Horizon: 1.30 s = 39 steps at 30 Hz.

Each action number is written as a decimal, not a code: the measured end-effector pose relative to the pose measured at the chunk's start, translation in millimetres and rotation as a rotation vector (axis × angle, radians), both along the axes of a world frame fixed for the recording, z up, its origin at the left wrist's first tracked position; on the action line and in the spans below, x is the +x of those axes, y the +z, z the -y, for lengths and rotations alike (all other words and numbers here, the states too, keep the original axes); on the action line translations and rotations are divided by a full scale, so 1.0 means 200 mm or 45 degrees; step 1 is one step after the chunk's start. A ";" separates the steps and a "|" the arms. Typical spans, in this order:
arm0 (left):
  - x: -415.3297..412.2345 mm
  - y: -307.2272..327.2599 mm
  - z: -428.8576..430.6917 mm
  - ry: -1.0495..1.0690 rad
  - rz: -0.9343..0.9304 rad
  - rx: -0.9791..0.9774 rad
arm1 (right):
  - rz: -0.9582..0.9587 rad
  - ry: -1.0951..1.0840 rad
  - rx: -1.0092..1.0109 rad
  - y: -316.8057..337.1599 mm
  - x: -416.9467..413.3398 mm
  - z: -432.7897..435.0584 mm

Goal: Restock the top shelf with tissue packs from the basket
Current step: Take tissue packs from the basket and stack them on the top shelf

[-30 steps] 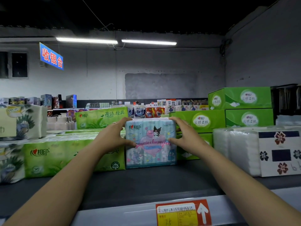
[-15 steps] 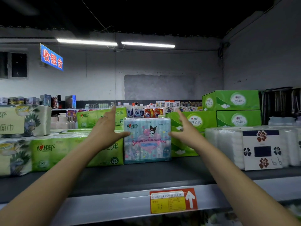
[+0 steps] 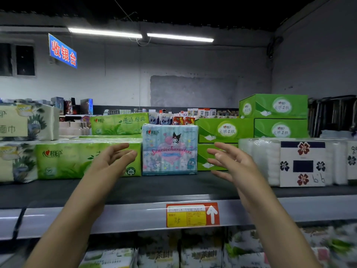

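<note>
A pastel blue and pink cartoon tissue pack (image 3: 170, 149) stands upright on the dark top shelf (image 3: 173, 187), wedged between a green tissue pack (image 3: 77, 159) on its left and green boxes (image 3: 224, 130) on its right. My left hand (image 3: 114, 158) hovers open in front of the green pack, left of the cartoon pack and apart from it. My right hand (image 3: 229, 163) hovers open to the pack's right, fingers spread, touching nothing. The basket is out of view.
White cotton-pad packs with flower labels (image 3: 301, 163) fill the shelf's right side, leaf-print tissue packs (image 3: 17, 161) the left. A red and yellow price tag (image 3: 192, 214) sits on the shelf's front rail. More tissue packs (image 3: 160, 252) lie on the shelf below.
Both hands gripped the cartoon pack a second ago; they have let go and drawn back toward me, leaving the pack standing on the shelf.
</note>
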<state>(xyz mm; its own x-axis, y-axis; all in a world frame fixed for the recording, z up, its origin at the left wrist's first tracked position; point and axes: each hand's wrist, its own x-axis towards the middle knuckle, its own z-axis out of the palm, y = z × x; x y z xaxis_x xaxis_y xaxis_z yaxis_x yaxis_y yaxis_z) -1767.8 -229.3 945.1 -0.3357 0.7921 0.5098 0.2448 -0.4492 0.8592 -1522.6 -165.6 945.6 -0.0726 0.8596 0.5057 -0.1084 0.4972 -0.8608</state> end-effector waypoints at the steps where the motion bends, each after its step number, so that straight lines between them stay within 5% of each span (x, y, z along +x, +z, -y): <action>1: 0.02 -0.01 0.02 -0.025 0.054 0.008 | -0.015 0.006 -0.006 -0.01 0.01 0.01; 24: 0.08 -0.05 0.22 -0.155 0.179 -0.004 | -0.004 0.092 -0.006 -0.06 -0.01 0.13; 39: -0.50 -0.13 0.59 -0.172 0.234 -0.043 | -0.022 0.072 -0.047 -0.15 -0.54 0.49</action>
<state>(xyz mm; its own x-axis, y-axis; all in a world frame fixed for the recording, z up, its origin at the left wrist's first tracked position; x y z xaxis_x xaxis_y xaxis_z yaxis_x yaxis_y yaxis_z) -1867.3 -347.9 918.8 -0.3103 0.8517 0.4222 0.0223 -0.4375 0.8989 -1631.4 -263.4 915.1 -0.1128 0.8727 0.4750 -0.1505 0.4575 -0.8764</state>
